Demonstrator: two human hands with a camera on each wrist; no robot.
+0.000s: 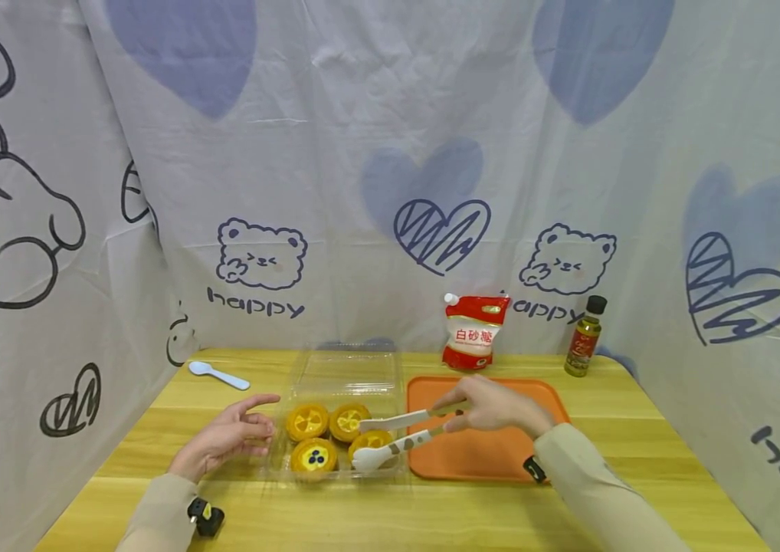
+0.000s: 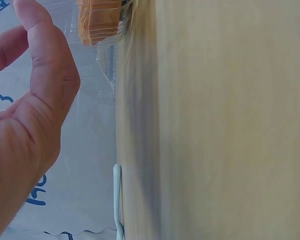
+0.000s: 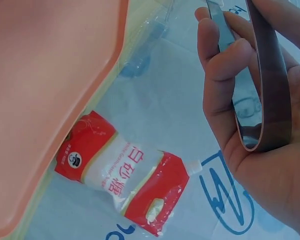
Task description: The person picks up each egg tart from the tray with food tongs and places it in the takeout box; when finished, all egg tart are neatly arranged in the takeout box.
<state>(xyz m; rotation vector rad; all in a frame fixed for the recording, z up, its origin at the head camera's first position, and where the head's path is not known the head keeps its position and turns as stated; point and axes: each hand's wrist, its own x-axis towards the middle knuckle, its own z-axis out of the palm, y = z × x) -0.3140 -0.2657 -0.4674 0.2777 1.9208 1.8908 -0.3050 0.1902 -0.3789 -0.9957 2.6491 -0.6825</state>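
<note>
My right hand [image 1: 489, 406] grips a pair of food tongs [image 1: 393, 422] with pale spotted tips and a metal bend that shows in the right wrist view. The tips stand apart over an egg tart [image 1: 379, 439] at the container's near right corner. Several tarts sit in the clear plastic container [image 1: 342, 474], whose lid is folded back. One tart [image 1: 314, 458], at the near left, has dark berries on top; the tarts behind have yellow fruit pieces. Beside the container's left wall is my left hand [image 1: 234, 435], fingers loosely bent and holding nothing.
An orange tray [image 1: 486, 452] lies right of the container, under my right forearm. Behind it stands a red and white sugar pouch [image 1: 470, 333]. A bottle with a black cap [image 1: 584, 337] stands at the back right. A white spoon [image 1: 221, 376] lies at the back left.
</note>
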